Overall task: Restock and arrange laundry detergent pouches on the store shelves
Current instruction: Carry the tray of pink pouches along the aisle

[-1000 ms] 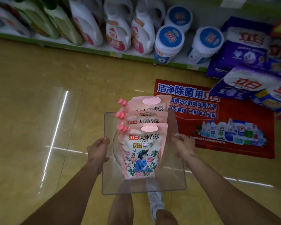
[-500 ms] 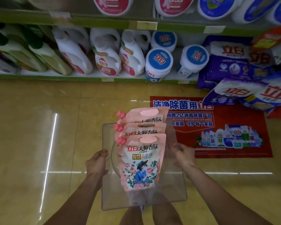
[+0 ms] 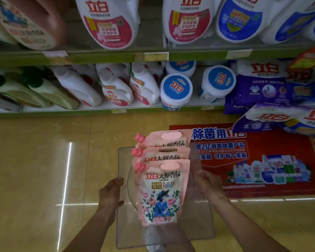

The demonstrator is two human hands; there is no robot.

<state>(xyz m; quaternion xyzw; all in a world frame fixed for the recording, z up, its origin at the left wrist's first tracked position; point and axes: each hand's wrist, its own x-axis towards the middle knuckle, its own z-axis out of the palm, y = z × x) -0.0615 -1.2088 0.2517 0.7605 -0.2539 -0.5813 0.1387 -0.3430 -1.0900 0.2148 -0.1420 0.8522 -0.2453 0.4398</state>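
Three pink detergent pouches [image 3: 161,188] with pink caps and a floral print lie stacked and overlapping in a clear plastic tray [image 3: 124,231]. I hold the tray level in front of me over the floor. My left hand [image 3: 111,192] grips its left wall. My right hand [image 3: 210,188] grips its right wall, seen partly through the clear plastic. The store shelves [image 3: 105,56] stand ahead of the tray.
The bottom shelf [image 3: 62,112] holds white and green detergent bottles [image 3: 115,90] and blue-lidded tubs [image 3: 175,90]; large jugs [image 3: 109,20] fill the shelf above. Purple and white bags [image 3: 273,113] are piled at right. A red floor sticker [image 3: 262,160] lies on the glossy yellow floor.
The view has tilted up and closer to the shelves, revealing the upper shelf of jugs. Both hands keep the same grip on the tray; the pouches have not shifted.
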